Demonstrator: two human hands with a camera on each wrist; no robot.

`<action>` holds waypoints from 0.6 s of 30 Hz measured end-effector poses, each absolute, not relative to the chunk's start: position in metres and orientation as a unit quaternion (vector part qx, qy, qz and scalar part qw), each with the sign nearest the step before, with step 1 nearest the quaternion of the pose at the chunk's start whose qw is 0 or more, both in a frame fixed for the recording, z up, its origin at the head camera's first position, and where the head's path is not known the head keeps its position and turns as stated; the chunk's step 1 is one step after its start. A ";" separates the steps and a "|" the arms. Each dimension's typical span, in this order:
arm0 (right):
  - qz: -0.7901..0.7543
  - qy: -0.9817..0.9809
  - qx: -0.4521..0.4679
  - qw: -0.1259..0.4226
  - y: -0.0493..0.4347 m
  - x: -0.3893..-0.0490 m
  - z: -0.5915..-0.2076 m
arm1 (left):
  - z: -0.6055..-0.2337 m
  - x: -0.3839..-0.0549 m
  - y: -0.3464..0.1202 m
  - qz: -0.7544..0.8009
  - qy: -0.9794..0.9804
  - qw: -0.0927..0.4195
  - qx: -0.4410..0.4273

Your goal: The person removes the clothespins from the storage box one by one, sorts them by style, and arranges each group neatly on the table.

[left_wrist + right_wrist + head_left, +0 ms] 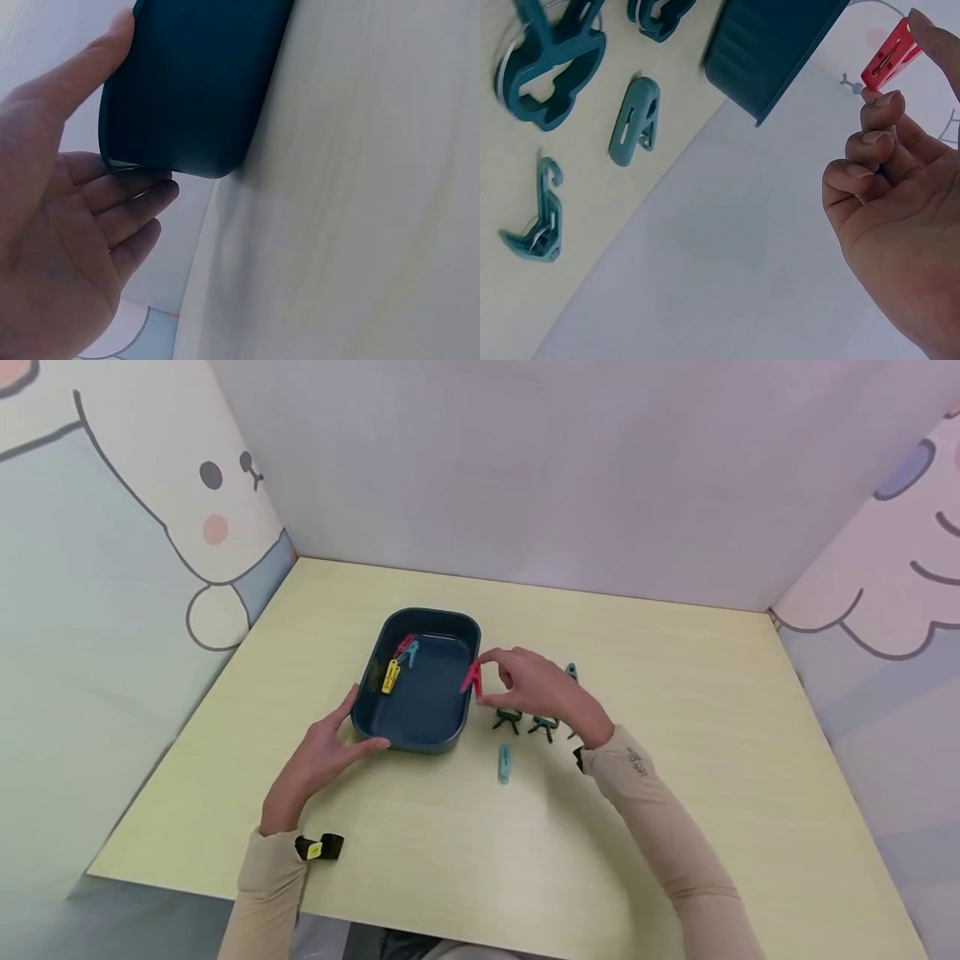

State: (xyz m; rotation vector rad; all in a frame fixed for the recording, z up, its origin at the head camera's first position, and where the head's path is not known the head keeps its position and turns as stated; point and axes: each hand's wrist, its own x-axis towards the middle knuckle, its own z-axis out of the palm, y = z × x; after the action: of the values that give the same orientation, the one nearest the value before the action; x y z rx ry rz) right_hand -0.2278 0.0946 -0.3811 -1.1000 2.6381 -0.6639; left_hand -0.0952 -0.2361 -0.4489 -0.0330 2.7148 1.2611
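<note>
Near the front edge of the table (420, 860), a light-blue clip (504, 763) lies loose. Left hand (318, 760) holds the tray (435, 702) at its near-left corner, thumb and fingers either side; steady pressure should serve. Right hand (536, 683) pinches the red clip (476, 677) at the right edge: keep it light, clear! Beyond, three clips (391, 679) rest inside.

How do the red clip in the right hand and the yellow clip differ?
The red clip is pinched in the right hand; the yellow clip lies untouched in the tray. The red clip is pinkish-red, the yellow clip bright yellow. Both are small clips.
</note>
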 end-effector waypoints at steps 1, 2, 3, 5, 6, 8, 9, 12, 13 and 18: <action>-0.223 0.895 -0.372 0.102 0.098 -0.226 -0.382 | -0.449 -0.095 -0.236 0.420 0.905 0.075 -0.011; -0.223 0.896 -0.370 0.103 0.102 -0.225 -0.382 | -0.449 -0.095 -0.236 0.419 0.905 0.075 -0.011; -0.220 0.898 -0.368 0.103 0.106 -0.223 -0.383 | -0.449 -0.096 -0.236 0.419 0.905 0.075 -0.011; -0.221 0.899 -0.364 0.105 0.113 -0.220 -0.385 | -0.449 -0.096 -0.237 0.419 0.905 0.075 -0.012; -0.221 0.899 -0.362 0.106 0.117 -0.218 -0.386 | -0.449 -0.096 -0.237 0.419 0.905 0.075 -0.012; -0.222 0.900 -0.358 0.108 0.124 -0.214 -0.387 | -0.449 -0.096 -0.237 0.419 0.905 0.075 -0.012; -0.222 0.901 -0.358 0.108 0.127 -0.212 -0.388 | -0.450 -0.096 -0.237 0.420 0.904 0.075 -0.012; -0.218 0.903 -0.351 0.112 0.137 -0.206 -0.392 | -0.449 -0.096 -0.236 0.421 0.904 0.078 -0.013; -0.217 0.905 -0.349 0.114 0.140 -0.204 -0.394 | -0.449 -0.096 -0.236 0.421 0.904 0.078 -0.013; -0.219 0.908 -0.335 0.123 0.154 -0.193 -0.401 | -0.448 -0.096 -0.236 0.424 0.902 0.081 -0.014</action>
State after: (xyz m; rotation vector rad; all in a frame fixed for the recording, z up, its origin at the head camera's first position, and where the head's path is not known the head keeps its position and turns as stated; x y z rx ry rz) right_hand -0.1932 0.1536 -0.4013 -0.9776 2.6492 -0.6385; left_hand -0.0965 -0.2365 -0.4480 -0.0420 2.6969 1.2671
